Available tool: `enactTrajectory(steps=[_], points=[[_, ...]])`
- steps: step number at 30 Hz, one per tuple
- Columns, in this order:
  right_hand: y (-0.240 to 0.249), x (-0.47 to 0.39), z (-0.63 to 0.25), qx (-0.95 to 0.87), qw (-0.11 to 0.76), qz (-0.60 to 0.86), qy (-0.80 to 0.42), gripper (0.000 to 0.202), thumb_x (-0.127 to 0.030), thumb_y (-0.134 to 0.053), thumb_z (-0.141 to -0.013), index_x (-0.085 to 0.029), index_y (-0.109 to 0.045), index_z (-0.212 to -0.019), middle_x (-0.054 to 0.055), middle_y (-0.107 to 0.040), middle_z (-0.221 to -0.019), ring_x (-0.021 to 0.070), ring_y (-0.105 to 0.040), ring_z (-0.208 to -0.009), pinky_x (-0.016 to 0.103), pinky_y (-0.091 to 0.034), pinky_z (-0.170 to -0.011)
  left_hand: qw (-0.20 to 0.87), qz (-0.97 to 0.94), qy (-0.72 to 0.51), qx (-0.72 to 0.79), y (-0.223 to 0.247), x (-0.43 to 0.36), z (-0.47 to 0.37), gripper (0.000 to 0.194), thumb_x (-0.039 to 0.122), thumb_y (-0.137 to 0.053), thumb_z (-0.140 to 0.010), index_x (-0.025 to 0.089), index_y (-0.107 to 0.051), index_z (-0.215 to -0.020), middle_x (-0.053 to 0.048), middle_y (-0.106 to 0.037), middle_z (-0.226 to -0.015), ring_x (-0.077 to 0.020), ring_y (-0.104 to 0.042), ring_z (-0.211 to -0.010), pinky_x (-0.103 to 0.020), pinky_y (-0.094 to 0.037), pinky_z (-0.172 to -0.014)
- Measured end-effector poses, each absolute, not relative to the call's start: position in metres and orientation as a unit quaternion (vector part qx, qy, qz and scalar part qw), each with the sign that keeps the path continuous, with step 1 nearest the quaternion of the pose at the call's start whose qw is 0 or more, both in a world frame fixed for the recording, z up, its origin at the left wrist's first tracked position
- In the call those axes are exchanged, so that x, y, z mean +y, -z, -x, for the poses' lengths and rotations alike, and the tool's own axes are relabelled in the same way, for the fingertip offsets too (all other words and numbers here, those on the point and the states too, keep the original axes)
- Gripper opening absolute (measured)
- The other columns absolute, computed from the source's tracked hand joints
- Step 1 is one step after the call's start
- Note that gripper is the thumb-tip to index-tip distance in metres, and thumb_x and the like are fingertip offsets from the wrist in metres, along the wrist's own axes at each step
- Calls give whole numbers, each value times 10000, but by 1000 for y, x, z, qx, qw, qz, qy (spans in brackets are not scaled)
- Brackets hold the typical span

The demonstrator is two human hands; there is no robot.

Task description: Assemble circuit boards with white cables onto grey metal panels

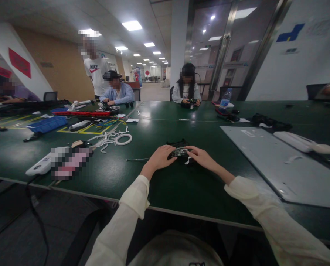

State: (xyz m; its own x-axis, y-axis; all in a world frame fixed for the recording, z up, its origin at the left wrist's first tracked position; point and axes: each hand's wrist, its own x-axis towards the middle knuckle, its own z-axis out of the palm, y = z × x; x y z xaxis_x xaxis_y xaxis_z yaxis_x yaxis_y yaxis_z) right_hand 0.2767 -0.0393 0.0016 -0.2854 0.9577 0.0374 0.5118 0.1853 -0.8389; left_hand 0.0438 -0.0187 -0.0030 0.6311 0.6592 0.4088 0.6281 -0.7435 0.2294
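Over the green table, both of my hands hold a small circuit board (pixel 180 151) with dark and silvery parts. My left hand (pixel 162 157) has its fingers closed at the board's left edge. At the right edge, my right hand (pixel 199 156) grips with bent fingers and thumb. Black plastic parts (pixel 178 142) show just behind the board; whether they are joined to it I cannot tell. A curled white strip (pixel 188 160) pokes out below, near my right fingers. Left of my left hand lies a thin grey rod or cable (pixel 137 160).
White tubing pieces (pixel 109 138) and a white ring (pixel 123 139) lie left. Farther left are a white device (pixel 45 162) and a blue tray (pixel 47 124). A grey panel (pixel 264 159) covers the right side. Co-workers sit across; a water bottle (pixel 226 98) stands opposite.
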Motion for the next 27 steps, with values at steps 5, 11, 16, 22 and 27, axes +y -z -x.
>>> enactTrajectory(steps=[5,11,16,22,27], points=[[-2,-40,-280,-694,318,526,-376,387,-421,-545,-791,-279,-552,-1151,2,-653,-839,132,-576,-668,281,-453,-607,75,-904,-209,366,3,-18,-45,391,283,-545,-815,219,-529,-1199,-64,-558,-1240,-191,-486,-1166,-358,-350,-1014],[-5,-41,-281,-623,333,523,-477,522,-361,-682,-684,-263,-519,-1170,30,-641,-976,160,-602,-825,306,-487,-726,70,-907,-239,338,7,-15,-44,382,283,-547,-815,211,-538,-1191,-63,-577,-1217,-178,-519,-1129,-328,-377,-992],[-5,-41,-279,-547,364,498,-565,524,-258,-701,-661,-253,-511,-1149,34,-625,-992,155,-606,-882,278,-498,-727,99,-879,-285,369,4,-15,-43,414,345,-506,-845,207,-492,-1236,-63,-548,-1253,-175,-501,-1149,-326,-374,-1001],[-10,-42,-279,-505,416,464,-597,496,-202,-702,-649,-262,-545,-1115,19,-623,-1024,141,-613,-875,238,-505,-698,106,-751,-434,486,6,2,-32,334,315,-394,-900,160,-520,-1168,-90,-569,-1208,-168,-516,-1124,-315,-372,-988],[-9,-44,-278,-495,431,435,-616,496,-202,-705,-658,-260,-549,-1125,24,-618,-1051,138,-619,-888,235,-513,-716,172,-658,-443,584,18,20,-16,290,320,-381,-884,158,-576,-1024,-83,-645,-1009,-167,-603,-916,-284,-446,-815]])
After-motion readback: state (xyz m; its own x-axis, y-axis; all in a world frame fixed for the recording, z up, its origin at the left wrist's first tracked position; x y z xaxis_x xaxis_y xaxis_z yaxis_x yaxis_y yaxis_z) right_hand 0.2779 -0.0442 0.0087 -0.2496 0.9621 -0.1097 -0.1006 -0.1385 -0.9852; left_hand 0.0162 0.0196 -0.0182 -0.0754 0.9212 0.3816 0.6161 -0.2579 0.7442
